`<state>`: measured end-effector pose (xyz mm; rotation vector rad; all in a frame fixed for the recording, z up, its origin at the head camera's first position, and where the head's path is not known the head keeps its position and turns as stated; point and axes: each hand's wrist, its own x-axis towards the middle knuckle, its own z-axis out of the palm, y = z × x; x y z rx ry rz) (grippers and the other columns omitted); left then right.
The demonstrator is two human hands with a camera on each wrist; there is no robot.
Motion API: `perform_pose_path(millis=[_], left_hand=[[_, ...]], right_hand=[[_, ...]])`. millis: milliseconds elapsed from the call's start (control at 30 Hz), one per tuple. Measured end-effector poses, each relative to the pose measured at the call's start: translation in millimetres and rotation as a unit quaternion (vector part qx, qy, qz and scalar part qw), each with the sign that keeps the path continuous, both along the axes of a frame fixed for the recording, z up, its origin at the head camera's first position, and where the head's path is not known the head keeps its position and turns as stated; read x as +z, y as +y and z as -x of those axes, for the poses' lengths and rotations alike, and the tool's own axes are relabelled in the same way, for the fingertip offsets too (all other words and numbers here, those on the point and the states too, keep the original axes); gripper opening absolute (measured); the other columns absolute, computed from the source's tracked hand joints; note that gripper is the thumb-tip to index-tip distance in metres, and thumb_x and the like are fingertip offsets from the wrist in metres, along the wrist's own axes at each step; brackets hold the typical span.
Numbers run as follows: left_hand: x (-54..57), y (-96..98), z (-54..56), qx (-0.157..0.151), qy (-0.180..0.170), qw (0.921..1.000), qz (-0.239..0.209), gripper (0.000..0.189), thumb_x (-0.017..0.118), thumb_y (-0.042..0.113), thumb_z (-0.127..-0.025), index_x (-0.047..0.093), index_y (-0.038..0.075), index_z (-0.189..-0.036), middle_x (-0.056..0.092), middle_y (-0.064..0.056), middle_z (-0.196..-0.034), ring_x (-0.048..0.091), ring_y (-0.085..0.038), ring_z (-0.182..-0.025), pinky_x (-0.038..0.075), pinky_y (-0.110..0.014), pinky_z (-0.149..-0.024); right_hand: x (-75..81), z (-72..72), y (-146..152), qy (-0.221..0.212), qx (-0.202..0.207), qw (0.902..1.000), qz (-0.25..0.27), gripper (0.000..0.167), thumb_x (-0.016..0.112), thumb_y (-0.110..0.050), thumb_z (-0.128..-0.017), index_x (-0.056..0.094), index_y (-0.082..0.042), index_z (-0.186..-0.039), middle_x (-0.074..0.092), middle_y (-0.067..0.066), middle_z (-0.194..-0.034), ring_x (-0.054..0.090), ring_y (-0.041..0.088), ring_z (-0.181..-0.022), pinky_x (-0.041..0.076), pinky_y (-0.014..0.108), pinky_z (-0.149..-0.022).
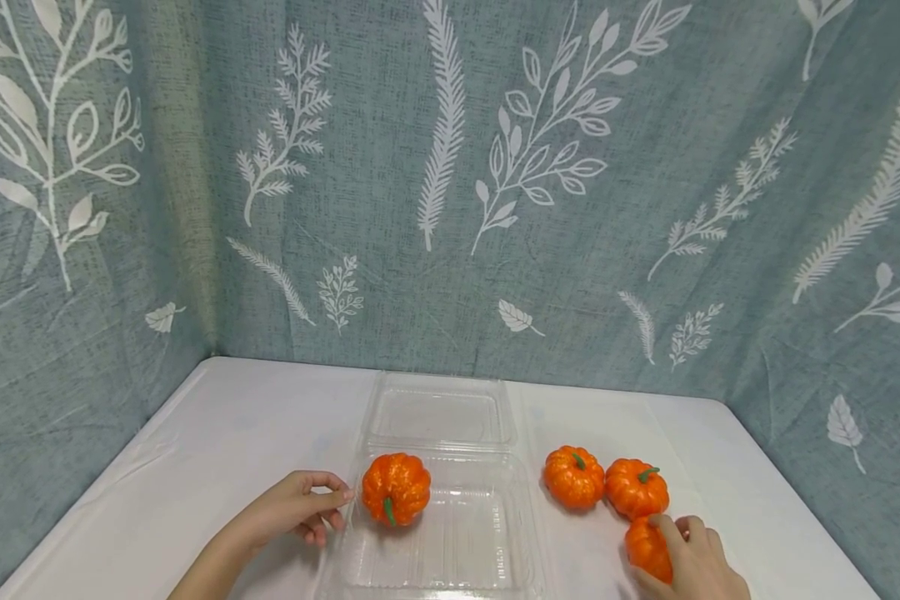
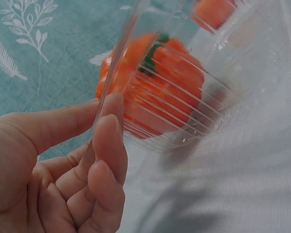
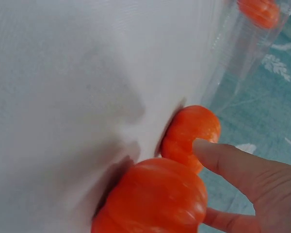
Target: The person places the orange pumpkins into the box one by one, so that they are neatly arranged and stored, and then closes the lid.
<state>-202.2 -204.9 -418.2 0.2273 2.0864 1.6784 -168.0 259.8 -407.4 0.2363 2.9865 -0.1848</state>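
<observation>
An orange pumpkin with a green stem sits at the left of the clear hinged plastic container, whose lid lies folded back. My left hand pinches the container's left rim between thumb and fingers; the left wrist view shows the pumpkin through the ribbed wall. Over on the right, my right hand reaches over the nearest of three loose pumpkins. In the right wrist view my thumb stands a little apart from that pumpkin, while another finger passes behind it.
Two more pumpkins, one at the left and one in the middle, rest right of the container. The container's lid reaches toward the back of the white-covered table. A blue-green leaf-patterned curtain hangs around the back and sides.
</observation>
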Motion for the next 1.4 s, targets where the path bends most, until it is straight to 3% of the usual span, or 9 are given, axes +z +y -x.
perform_pose_path(millis=[200, 433, 700, 1067, 1400], left_hand=[[1.1, -0.8, -1.5, 0.002, 0.003, 1.0, -0.002, 0.035, 0.057, 0.029, -0.091, 0.056, -0.003, -0.102, 0.062, 0.0, -0.067, 0.054, -0.005, -0.047, 0.043, -0.018, -0.048], [2.0, -0.6, -2.5, 0.005, 0.003, 1.0, 0.002, 0.036, 0.057, 0.031, -0.091, 0.056, -0.004, -0.103, 0.063, 0.0, -0.067, 0.054, -0.004, -0.047, 0.044, -0.018, -0.048], [1.9, -0.5, -2.2, 0.005, 0.002, 1.0, 0.0, 0.036, 0.058, 0.03, -0.091, 0.056, -0.004, -0.103, 0.063, 0.0, -0.067, 0.054, -0.004, -0.047, 0.044, -0.018, -0.048], [2.3, 0.3, -2.0, 0.002, -0.001, 1.0, -0.002, 0.036, 0.057, 0.03, -0.091, 0.056, -0.004, -0.103, 0.063, 0.001, -0.066, 0.053, -0.004, -0.046, 0.043, -0.018, -0.048], [2.7, 0.5, -2.8, 0.003, -0.002, 1.0, -0.003, 0.037, 0.057, 0.03, -0.091, 0.055, -0.005, -0.103, 0.063, 0.001, -0.066, 0.053, -0.005, -0.046, 0.043, -0.018, -0.048]], right_hand=[[-5.7, 3.0, 3, 0.015, 0.01, 0.9998, -0.007, 0.085, 0.073, -0.062, -0.062, 0.049, -0.005, -0.121, 0.045, 0.019, -0.107, 0.043, 0.03, -0.091, 0.049, 0.042, -0.066], [-13.6, 2.9, 7, 0.015, 0.018, 0.9997, -0.009, 0.1, 0.077, -0.064, -0.053, 0.043, -0.001, -0.123, 0.039, 0.029, -0.112, 0.042, 0.037, -0.094, 0.048, 0.049, -0.076], [-18.3, 3.3, 7, 0.008, 0.007, 0.9999, -0.01, 0.099, 0.08, -0.057, -0.055, 0.04, 0.0, -0.126, 0.035, 0.03, -0.116, 0.04, 0.039, -0.098, 0.046, 0.05, -0.079], [-19.1, 4.5, 6, 0.019, 0.011, 0.9988, -0.045, 0.087, 0.081, -0.051, -0.059, 0.043, -0.004, -0.123, 0.039, 0.027, -0.112, 0.042, 0.042, -0.093, 0.048, 0.051, -0.076], [-14.3, 3.1, 12, 0.018, 0.005, 0.9997, -0.013, 0.085, 0.078, -0.048, -0.065, 0.042, -0.003, -0.126, 0.039, 0.028, -0.115, 0.043, 0.041, -0.094, 0.05, 0.05, -0.071]])
